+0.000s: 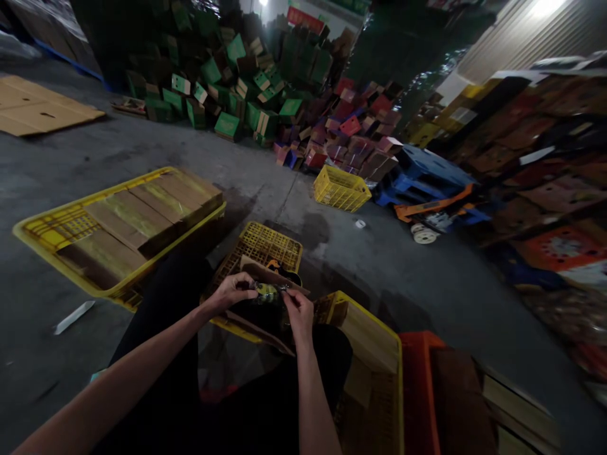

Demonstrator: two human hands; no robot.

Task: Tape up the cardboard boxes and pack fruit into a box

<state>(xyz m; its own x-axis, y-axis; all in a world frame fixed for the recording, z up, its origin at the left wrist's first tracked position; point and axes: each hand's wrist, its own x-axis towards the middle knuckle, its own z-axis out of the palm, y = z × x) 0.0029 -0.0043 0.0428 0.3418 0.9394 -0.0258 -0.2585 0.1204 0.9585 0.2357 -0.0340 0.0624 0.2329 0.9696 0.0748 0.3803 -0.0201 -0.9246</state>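
My left hand (234, 289) and my right hand (298, 308) pinch the two sides of a small clear plastic packet (268, 291) with yellow-green on it. What is inside it is too blurred to name. Both hands are over an open cardboard box (256, 270), whose dark inside hides its contents. This box rests on a yellow plastic crate (271, 240) between my knees. Just behind the packet lies a small black and orange thing (275, 265) that I cannot make out.
On my left stands a yellow crate (95, 292) lined with cardboard pieces. To the right are another yellow crate (401, 379) and a red crate (417, 354). Farther off are a yellow basket (341, 189), blue pallets (427, 170), an orange pallet jack (434, 202) and piled green boxes (227, 125).
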